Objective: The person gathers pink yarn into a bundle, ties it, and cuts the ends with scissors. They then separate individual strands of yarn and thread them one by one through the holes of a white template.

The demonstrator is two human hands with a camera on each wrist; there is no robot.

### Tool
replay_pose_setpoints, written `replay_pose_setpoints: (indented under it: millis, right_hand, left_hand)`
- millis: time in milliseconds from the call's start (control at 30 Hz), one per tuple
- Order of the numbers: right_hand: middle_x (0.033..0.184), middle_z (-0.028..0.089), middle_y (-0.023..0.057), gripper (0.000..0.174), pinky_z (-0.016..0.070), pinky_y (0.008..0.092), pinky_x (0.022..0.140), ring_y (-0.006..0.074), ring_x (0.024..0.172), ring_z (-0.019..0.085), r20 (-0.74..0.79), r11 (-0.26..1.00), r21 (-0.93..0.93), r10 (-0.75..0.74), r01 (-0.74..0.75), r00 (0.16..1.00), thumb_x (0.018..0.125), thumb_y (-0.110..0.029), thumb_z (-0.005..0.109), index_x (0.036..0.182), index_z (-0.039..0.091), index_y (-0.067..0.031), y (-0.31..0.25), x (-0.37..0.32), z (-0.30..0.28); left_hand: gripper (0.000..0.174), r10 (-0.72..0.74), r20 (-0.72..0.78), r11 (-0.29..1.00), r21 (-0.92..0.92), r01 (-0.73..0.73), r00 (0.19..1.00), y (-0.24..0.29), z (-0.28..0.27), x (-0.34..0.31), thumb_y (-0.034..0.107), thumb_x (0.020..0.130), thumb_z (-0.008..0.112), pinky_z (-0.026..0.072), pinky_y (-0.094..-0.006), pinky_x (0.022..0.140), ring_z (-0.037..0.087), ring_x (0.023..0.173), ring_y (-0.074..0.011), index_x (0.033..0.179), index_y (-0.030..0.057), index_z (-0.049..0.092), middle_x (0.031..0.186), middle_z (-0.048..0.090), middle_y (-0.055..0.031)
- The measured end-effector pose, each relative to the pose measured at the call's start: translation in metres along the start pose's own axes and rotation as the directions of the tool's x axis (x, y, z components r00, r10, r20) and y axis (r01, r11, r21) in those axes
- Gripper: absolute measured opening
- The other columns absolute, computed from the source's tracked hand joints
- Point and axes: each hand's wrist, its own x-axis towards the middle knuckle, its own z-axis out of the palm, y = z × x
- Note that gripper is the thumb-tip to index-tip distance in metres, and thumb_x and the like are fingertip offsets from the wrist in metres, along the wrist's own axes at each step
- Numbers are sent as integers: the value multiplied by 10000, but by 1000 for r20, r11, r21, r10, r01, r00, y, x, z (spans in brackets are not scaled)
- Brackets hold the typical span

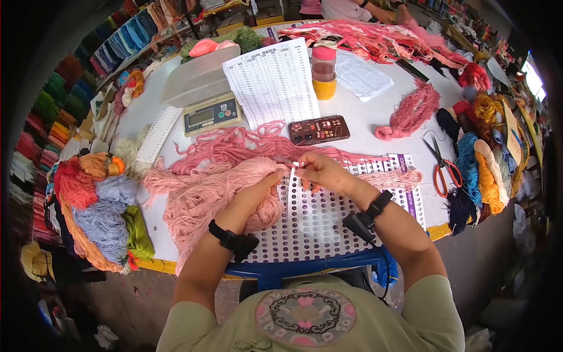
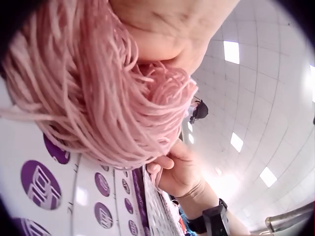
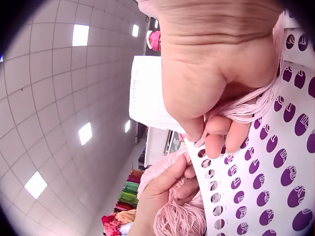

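Observation:
A thick hank of light pink yarn point(image 1: 220, 196) lies across the table front, and my left hand point(image 1: 265, 186) grips a gathered part of it. In the left wrist view the hank point(image 2: 103, 98) bulges out below the palm. My right hand point(image 1: 325, 174), fingers curled, pinches pink strands point(image 3: 246, 109) at the top end of a white strip point(image 3: 215, 189) with a row of holes. Beneath the hands is a white sheet printed with purple dots point(image 1: 346, 234). Darker pink yarn point(image 1: 234, 144) lies just behind the hank.
Orange-handled scissors point(image 1: 444, 170) lie at right beside a pile of coloured skeins point(image 1: 487, 158). Farther back are a scale point(image 1: 211, 114), a printed paper point(image 1: 272, 85), a dark patterned case point(image 1: 318, 130) and a jar point(image 1: 324, 64). More skeins point(image 1: 99, 205) hang over the left edge.

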Motion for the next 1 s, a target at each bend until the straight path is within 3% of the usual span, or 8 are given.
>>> replay_pose_setpoints:
  millis: [100,167,400,467,600,833,900,1000]
  right_hand:
    - [743,611,30,241,484,212,552,78,656,599,11,1000,10,-17,17,1000,950,-240,569,1102,513,-61,3,0,-1]
    - [744,612,33,245,484,213,556,79,654,596,7,1000,3,-12,12,1000,951,-236,568,1110,512,-58,3,0,0]
    - [733,637,60,242,479,227,542,101,628,602,6,999,40,-28,27,1000,930,-206,590,1083,519,-33,7,4,-2]
    - [737,640,62,249,479,227,542,101,630,603,2,998,47,-36,36,999,929,-206,591,1089,518,-30,9,4,-2]
    - [747,650,66,262,474,226,541,97,615,594,-14,998,27,-63,64,998,924,-207,599,1097,518,-27,10,4,0]
    - [782,638,60,344,479,212,581,92,686,605,21,999,-41,-4,5,1000,929,-224,602,1182,482,-25,10,6,-3]
    - [742,656,59,309,460,220,540,90,565,558,1,999,-3,-35,35,999,912,-233,618,1113,520,-20,10,6,-1]
    - [747,657,61,327,460,222,539,91,567,557,-1,1000,-15,-25,25,1000,912,-234,616,1134,517,-15,8,5,-1]
  left_hand:
    - [162,65,23,993,-104,-62,998,-1,-3,0,225,903,624,377,-199,589,457,642,-73,903,63,617,719,508,28]
    - [148,-41,-22,985,-171,37,999,2,-3,-5,202,873,658,367,-195,584,458,649,-71,892,58,631,701,501,31]
    - [177,-49,65,972,-225,62,997,23,19,-22,232,874,641,351,-204,566,453,639,-72,908,59,646,683,502,26]
    - [200,-52,262,926,-349,145,964,29,22,-27,214,885,603,337,-205,540,432,588,-85,966,38,651,644,472,6]
    - [228,-59,287,942,-302,148,956,25,21,-25,215,906,562,331,-206,536,430,596,-83,1016,35,647,644,472,-2]
    - [244,-14,148,957,-284,56,989,15,22,-18,263,912,600,354,-201,558,443,630,-68,1031,53,638,705,500,15]
    - [247,0,116,963,-269,32,993,16,24,-19,276,908,615,362,-199,567,446,639,-64,1027,61,639,720,503,20]
    - [271,-27,-22,966,-258,21,999,14,28,-17,292,898,633,370,-193,580,444,640,-58,1048,67,629,719,497,29]
